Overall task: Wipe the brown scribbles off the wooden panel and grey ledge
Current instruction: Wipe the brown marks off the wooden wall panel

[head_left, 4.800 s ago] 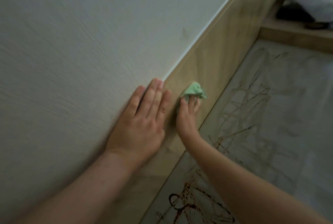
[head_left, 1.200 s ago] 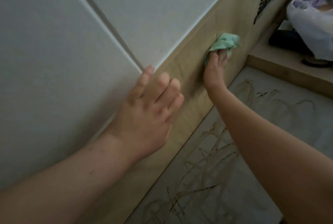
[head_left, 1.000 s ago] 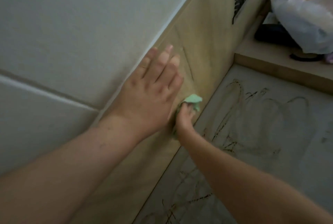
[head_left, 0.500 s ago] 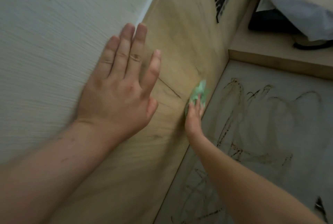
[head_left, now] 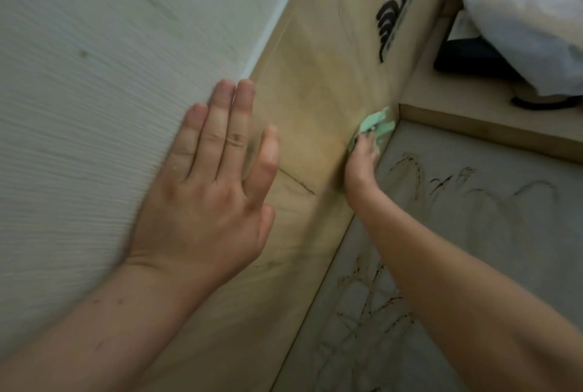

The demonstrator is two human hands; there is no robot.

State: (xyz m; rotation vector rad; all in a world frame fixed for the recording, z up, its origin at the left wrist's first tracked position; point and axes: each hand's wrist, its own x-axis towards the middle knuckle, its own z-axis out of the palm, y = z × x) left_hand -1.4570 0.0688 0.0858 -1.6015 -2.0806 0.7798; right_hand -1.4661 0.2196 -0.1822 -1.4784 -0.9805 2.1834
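Observation:
My right hand (head_left: 361, 158) holds a small green cloth (head_left: 375, 126) and presses it against the wooden panel (head_left: 318, 82), low down near the corner where the panel meets the grey ledge (head_left: 473, 234). A thin brown line (head_left: 296, 181) marks the panel between my hands. Brown scribbles (head_left: 407, 167) cover the ledge, with more scribbles (head_left: 369, 303) nearer me. My left hand (head_left: 214, 183) lies flat with straight fingers across the white wall (head_left: 110, 76) and the panel's upper edge.
A black drawn mark (head_left: 389, 22) sits higher on the panel. A wooden shelf (head_left: 473, 126) borders the ledge at the back, carrying a white plastic bag (head_left: 530, 19) and a dark object (head_left: 470, 58).
My right hand has slid the cloth farther along the panel toward the back corner. My left hand stays flat on the wall.

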